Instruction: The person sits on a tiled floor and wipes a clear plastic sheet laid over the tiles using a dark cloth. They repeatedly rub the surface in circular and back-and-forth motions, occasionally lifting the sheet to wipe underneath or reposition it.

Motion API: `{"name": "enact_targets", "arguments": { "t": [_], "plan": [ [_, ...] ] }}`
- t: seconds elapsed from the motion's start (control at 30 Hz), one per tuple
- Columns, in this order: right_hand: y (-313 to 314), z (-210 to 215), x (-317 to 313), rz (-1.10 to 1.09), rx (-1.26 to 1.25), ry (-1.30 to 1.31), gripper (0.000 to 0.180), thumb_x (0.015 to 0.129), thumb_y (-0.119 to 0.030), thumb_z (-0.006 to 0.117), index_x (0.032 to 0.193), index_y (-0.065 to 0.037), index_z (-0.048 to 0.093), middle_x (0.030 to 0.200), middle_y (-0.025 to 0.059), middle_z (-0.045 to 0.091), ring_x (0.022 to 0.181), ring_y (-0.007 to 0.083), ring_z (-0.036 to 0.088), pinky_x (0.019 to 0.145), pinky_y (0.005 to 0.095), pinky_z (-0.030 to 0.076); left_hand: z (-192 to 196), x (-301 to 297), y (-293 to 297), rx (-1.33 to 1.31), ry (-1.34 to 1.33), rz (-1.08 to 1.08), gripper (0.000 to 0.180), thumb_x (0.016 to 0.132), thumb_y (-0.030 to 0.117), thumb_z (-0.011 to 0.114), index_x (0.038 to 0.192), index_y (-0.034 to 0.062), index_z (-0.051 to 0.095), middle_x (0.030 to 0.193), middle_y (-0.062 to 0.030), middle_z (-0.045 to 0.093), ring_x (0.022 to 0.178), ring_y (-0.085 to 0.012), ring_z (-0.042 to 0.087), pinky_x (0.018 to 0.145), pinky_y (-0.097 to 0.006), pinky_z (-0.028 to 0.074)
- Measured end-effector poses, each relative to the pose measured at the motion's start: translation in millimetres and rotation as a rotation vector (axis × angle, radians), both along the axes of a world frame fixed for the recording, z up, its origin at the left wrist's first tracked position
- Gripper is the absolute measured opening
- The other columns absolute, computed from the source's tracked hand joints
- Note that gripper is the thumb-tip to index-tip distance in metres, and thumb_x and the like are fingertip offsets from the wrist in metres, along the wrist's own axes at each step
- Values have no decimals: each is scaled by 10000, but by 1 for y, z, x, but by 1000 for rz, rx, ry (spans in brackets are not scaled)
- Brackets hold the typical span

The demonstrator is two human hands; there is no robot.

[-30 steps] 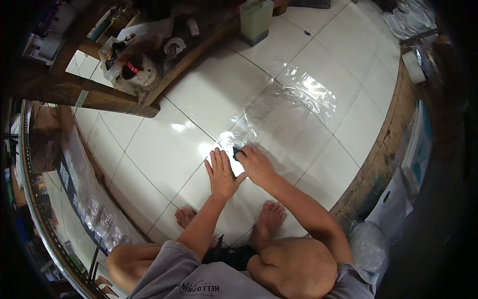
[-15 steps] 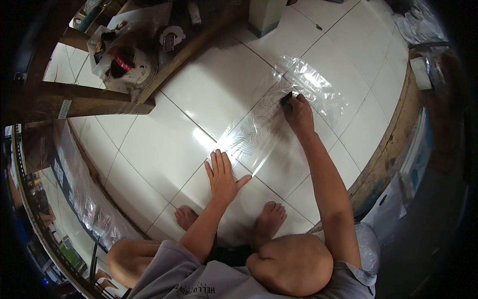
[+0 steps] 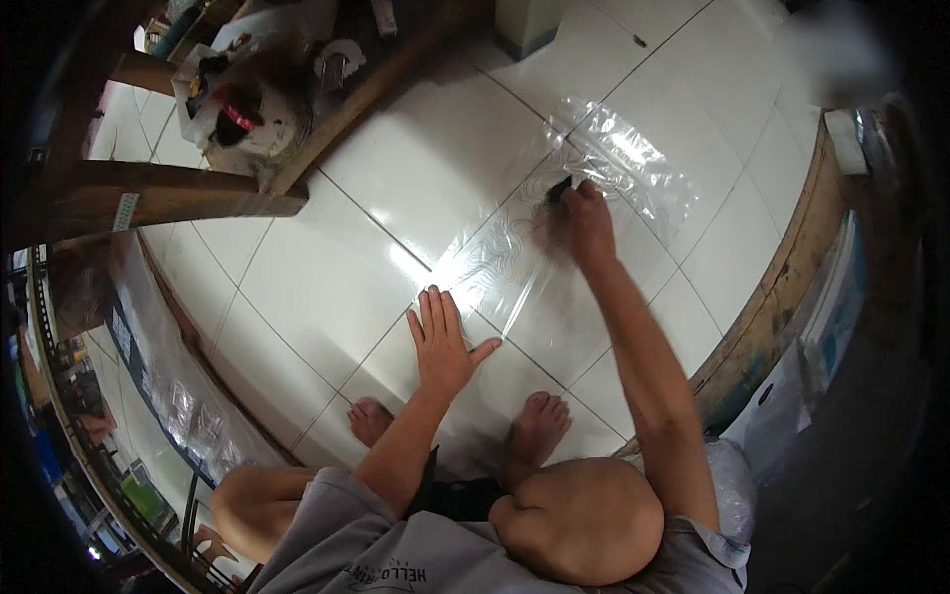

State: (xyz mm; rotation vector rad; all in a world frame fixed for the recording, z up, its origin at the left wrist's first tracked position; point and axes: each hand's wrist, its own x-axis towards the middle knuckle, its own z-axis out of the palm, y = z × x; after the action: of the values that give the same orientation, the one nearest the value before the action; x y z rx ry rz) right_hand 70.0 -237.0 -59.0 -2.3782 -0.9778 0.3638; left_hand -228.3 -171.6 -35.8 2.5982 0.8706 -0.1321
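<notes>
A clear plastic sheet (image 3: pixel 485 262) with fine wavy contour-like lines lies flat across the white floor tiles. My left hand (image 3: pixel 444 342) rests palm down on its near end, fingers spread. Toward the sheet's far end, my right hand (image 3: pixel 591 223) is closed around a small dark block-like tool (image 3: pixel 560 189), pressed on the surface; its exact kind cannot be made out. Just past that hand, a crumpled transparent film (image 3: pixel 633 158) lies on the floor, shiny with reflections, joined to or overlapping the sheet.
At the upper left stands a wooden frame (image 3: pixel 158 198) with a stained white bucket (image 3: pixel 272 129) behind it. A pillar base (image 3: pixel 524 28) rises at the far side. Wrapped flat packages line the right (image 3: pixel 826 317), behind a wooden edge (image 3: pixel 757 317). My bare feet (image 3: pixel 539 426) are close by.
My right hand and the dark tool have shifted slightly left along the sheet. My left hand stays spread at the near end. A pale blur now covers the upper right corner.
</notes>
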Motion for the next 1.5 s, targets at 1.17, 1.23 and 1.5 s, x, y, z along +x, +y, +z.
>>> {"name": "enact_targets", "arguments": {
  "t": [1.17,1.23,1.5],
  "plan": [
    [42,17,12,13,58,-76,199,885,-152,543,979,2,625,916,210,601,899,375,587,795,454,480,21,6,10,-125,67,10,1176,755,668,668,1486,-109,172,1565,-312,146,1478,-447,80,1154,-630,67],
    [35,-36,-34,119,73,-209,189,878,-146,556,990,-15,634,962,203,604,938,373,587,816,447,482,16,5,19,-57,2,-4,1175,749,665,671,1491,-99,174,1570,-303,145,1483,-437,71,1156,-629,66],
    [35,-13,-150,226,21,-205,194,842,-74,601,1024,-47,665,888,156,578,870,338,589,788,435,519,-1,-10,22,-2,50,-21,1199,754,729,612,1497,-98,162,1581,-281,146,1500,-381,62,1172,-607,15]
  ]
}}
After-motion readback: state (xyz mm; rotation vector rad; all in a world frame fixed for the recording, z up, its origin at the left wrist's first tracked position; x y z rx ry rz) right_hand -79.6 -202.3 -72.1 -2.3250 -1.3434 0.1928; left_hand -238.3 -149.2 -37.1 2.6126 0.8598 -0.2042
